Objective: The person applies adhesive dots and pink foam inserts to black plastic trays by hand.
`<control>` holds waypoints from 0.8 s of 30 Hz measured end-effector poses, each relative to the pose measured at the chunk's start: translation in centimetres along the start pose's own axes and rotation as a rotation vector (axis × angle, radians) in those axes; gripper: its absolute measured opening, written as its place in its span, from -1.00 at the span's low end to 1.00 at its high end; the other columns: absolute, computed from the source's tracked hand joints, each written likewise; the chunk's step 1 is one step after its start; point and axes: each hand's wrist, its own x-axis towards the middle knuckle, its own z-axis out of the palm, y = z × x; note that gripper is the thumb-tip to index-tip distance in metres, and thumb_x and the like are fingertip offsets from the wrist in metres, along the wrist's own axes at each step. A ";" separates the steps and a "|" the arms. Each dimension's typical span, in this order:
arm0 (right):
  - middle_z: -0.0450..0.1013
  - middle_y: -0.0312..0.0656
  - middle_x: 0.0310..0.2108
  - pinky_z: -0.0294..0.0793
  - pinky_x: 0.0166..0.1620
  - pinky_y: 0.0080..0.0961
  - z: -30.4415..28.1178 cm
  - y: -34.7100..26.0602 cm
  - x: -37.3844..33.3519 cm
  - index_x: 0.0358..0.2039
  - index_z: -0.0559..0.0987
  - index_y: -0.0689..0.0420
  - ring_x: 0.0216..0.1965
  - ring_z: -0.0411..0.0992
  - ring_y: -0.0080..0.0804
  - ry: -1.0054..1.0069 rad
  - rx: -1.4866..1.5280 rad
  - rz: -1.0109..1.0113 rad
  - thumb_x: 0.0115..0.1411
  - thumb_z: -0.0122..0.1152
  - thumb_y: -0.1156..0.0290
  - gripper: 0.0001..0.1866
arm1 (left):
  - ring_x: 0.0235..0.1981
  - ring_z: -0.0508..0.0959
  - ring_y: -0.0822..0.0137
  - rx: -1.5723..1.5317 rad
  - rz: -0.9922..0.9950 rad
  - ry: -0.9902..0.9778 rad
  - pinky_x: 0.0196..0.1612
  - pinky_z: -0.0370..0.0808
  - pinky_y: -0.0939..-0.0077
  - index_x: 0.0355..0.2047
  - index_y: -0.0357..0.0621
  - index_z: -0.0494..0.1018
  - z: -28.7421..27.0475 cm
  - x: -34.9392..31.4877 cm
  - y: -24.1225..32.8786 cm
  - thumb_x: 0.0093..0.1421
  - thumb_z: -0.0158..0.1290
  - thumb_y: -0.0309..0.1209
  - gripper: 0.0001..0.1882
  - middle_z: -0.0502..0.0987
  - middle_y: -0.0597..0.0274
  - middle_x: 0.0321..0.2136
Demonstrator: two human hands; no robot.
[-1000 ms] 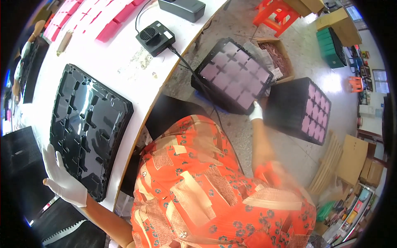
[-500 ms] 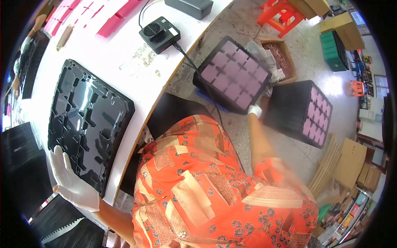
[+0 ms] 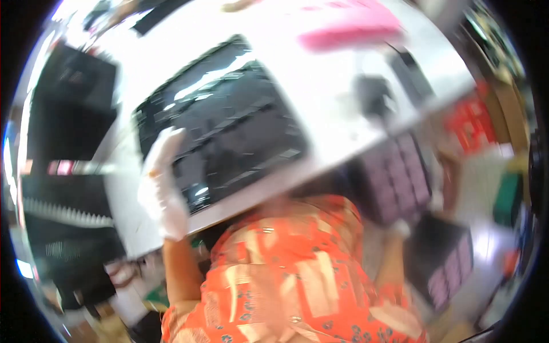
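A glossy black moulded plastic tray (image 3: pixel 229 123) with raised ridges lies on the white table, blurred by motion. My left hand (image 3: pixel 163 180), in a white glove, is at the tray's left edge, its fingertips over the rim; smearing hides whether they grip it. On the right, below the table edge, my right hand (image 3: pixel 402 230), also white-gloved, is by the near corner of a black crate (image 3: pixel 374 206) topped with pinkish-purple blocks. Its fingers are too blurred to make out. A second dark crate (image 3: pixel 426 246) with similar pinkish blocks stands beside that hand.
On the white table (image 3: pixel 329 111) are pink pieces (image 3: pixel 354 31) and a small dark device (image 3: pixel 372 94). Dark boxes (image 3: pixel 71 103) stand at the left. A red stool (image 3: pixel 472 123) and a green bin (image 3: pixel 507 197) are at the right.
The whole view has swung toward the table, so the tray appears nearer the middle and everything is blurred. My left hand remains at the tray's edge, my right by the crate.
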 end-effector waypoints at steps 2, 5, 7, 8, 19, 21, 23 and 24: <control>0.66 -0.23 -0.37 0.60 -0.19 -0.19 -1.5 3.8 2.0 -0.28 0.76 0.03 -0.37 0.61 -0.33 0.125 0.237 0.635 0.42 -0.06 0.18 -0.59 | 0.24 0.46 0.03 -0.010 0.002 -0.040 0.36 0.27 0.11 0.22 -0.47 0.38 -0.1 0.7 0.7 0.46 -0.19 0.06 -0.27 0.50 -0.15 0.16; 0.55 -0.05 -0.60 0.56 -0.41 -0.26 -20.2 -2.8 3.9 -0.43 0.71 0.31 -0.48 0.56 -0.21 0.341 0.478 0.552 0.02 0.15 0.42 -0.75 | 0.15 0.54 0.12 0.178 0.049 0.071 0.31 0.33 0.24 0.15 -0.36 0.48 -1.7 -1.6 1.9 0.50 -0.17 -0.03 -0.40 0.56 -0.06 0.10; 0.59 -0.05 -0.49 0.56 -0.39 -0.34 -23.8 -0.3 7.6 -0.35 0.72 0.28 -0.48 0.54 -0.30 0.833 1.252 -0.021 0.29 0.13 0.22 -0.63 | 0.06 0.59 0.21 0.300 0.040 0.078 0.23 0.41 0.33 0.10 -0.29 0.53 -1.4 -1.5 2.5 0.51 -0.15 -0.11 -0.51 0.60 0.02 0.03; 0.59 -0.08 -0.38 0.58 -0.30 -0.36 -31.2 -6.5 4.4 -0.21 0.70 0.29 -0.40 0.56 -0.30 0.860 1.704 0.023 0.33 0.12 0.19 -0.61 | 0.02 0.60 0.25 0.180 -0.020 0.131 0.18 0.46 0.38 0.07 -0.27 0.55 -1.7 -1.7 1.9 0.51 -0.12 -0.15 -0.55 0.63 0.05 -0.01; 0.57 -0.20 -0.51 0.51 -0.42 -0.26 -47.7 -37.2 -16.2 -0.41 0.68 0.08 -0.48 0.53 -0.30 1.486 0.285 -0.942 0.32 0.26 0.14 -0.70 | -0.39 0.56 0.50 0.523 -0.044 0.786 -0.27 0.51 0.58 -0.15 -0.24 0.63 -10.6 -7.0 2.8 0.34 0.08 -0.49 -0.83 0.62 0.25 -0.43; 0.57 -0.19 -0.48 0.52 -0.40 -0.25 -45.4 -38.2 -14.5 -0.40 0.68 0.08 -0.46 0.53 -0.25 1.273 0.601 -0.957 0.28 0.31 0.15 -0.73 | -0.38 0.60 0.42 0.627 -0.274 0.985 -0.28 0.52 0.51 -0.27 -0.24 0.64 -15.6 -8.3 4.1 0.29 0.15 -0.46 -0.88 0.65 0.17 -0.44; 0.57 -0.18 -0.45 0.52 -0.39 -0.25 -43.1 -38.9 -12.8 -0.39 0.68 0.08 -0.44 0.53 -0.20 1.023 0.878 -0.957 0.24 0.35 0.17 -0.76 | -0.48 0.54 0.51 0.510 -0.291 1.206 -0.37 0.47 0.57 -0.29 -0.24 0.65 -21.3 -11.3 1.0 0.27 0.17 -0.45 -0.88 0.62 0.26 -0.51; 0.57 -0.18 -0.43 0.52 -0.38 -0.24 -42.7 -39.2 -12.3 -0.39 0.68 0.08 -0.43 0.53 -0.17 0.889 0.999 -0.937 0.23 0.37 0.18 -0.77 | -0.54 0.47 0.59 0.424 -0.383 1.272 -0.44 0.42 0.63 -0.31 -0.24 0.66 -22.6 -12.0 1.3 0.26 0.19 -0.45 -0.88 0.59 0.35 -0.56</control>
